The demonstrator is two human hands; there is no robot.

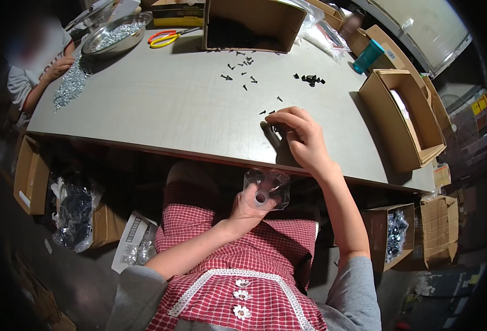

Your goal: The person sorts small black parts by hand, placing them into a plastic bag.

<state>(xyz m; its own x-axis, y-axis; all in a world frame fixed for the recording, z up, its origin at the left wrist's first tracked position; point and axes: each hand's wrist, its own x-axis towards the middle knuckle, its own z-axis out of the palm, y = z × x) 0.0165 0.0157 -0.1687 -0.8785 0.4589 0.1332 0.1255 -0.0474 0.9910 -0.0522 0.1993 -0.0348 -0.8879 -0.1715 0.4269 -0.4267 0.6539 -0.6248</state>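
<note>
My left hand [247, 209] is closed around a clear plastic piece [277, 185] with a flared, thin-walled shape and a small round opening, held over my lap just below the table edge. Over the near part of the table, my right hand [306, 138] is bent downward with its index finger and thumb apart. A few small black screws [272, 112] lie by its index fingertip, and some dark bits show in the gap beneath the fingers. More black screws [253, 79] are scattered farther back. A little heap of black pieces [312, 80] sits to their right.
An open cardboard box [304, 25] stands at the back, beside red-and-yellow-handled pliers [164, 39]. At the left, a metal bowl [91, 45] and a pile of shiny hardware [70, 88] lie near another person's hand [61, 67]. A teal cup [368, 55] and a cardboard box [380, 113] are right.
</note>
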